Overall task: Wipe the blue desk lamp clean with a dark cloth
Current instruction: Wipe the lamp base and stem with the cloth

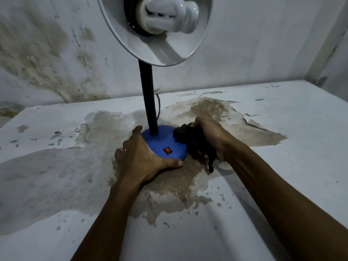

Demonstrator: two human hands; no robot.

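Note:
The desk lamp stands at the middle of the surface on a round blue base (163,142) with a red rocker switch (167,150). A dark flexible neck (147,97) rises to a white shade (156,31) that faces me with a spiral bulb (169,14) inside. My left hand (139,157) grips the base's left and front rim, thumb along the near edge. My right hand (212,138) holds a bunched dark cloth (194,144) pressed against the base's right side. A strand of cloth hangs down toward me.
The lamp stands on a white painted surface (282,166) with large peeled, brown patches around the base. A stained wall (56,53) rises close behind it. A thin dark cord (159,106) runs behind the neck. A wall corner stands at the far right.

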